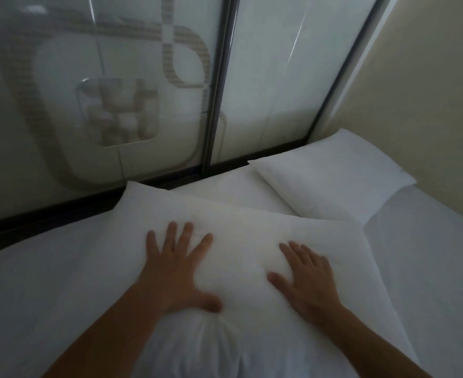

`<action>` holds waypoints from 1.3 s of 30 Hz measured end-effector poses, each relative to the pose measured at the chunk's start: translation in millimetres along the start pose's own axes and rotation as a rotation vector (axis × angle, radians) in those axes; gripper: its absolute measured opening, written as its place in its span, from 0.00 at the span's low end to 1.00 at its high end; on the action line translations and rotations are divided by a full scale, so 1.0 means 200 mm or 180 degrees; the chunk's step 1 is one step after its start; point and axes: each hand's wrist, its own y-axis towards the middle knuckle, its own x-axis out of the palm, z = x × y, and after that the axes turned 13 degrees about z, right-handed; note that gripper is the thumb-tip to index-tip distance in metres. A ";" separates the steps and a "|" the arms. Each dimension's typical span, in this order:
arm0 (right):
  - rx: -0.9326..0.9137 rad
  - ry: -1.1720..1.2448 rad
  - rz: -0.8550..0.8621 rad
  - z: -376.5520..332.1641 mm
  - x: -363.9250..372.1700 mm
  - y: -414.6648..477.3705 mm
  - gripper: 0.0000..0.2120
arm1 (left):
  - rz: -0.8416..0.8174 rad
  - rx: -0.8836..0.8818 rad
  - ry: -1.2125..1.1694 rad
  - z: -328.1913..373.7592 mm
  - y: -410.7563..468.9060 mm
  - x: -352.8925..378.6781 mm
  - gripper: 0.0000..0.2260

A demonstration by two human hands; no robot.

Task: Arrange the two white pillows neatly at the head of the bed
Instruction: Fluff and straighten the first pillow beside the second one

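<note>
A large white pillow [241, 227] lies in the middle of the bed, its far left corner near the bed's top edge. My left hand [178, 268] presses flat on its left half with fingers spread. My right hand [306, 279] lies flat on its right half, fingers apart. Neither hand grips anything. A second white pillow [331, 181] lies at the far right corner of the bed, angled, against the wall. The two pillows nearly touch at the near pillow's far right corner.
The white bed sheet [34, 290] spreads to the left and right [429, 255]. Frosted glass sliding panels [143, 77] with a dark bottom track [61, 211] run along the bed's far edge. A beige wall [443, 91] stands on the right.
</note>
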 end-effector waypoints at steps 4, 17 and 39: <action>-0.0651 0.0044 0.0254 0.13 0.03 0.08 0.33 | 0.0092 0.0061 -0.0088 -0.04 0.09 0.05 0.57; -0.0429 -0.0338 0.0162 0.07 0.29 0.08 0.13 | 0.0465 0.0510 -0.0334 0.06 0.09 0.09 0.26; -0.1247 0.1434 0.1252 -0.02 -0.34 0.66 0.24 | 0.1785 -0.0668 0.0535 0.27 -0.17 -0.55 0.15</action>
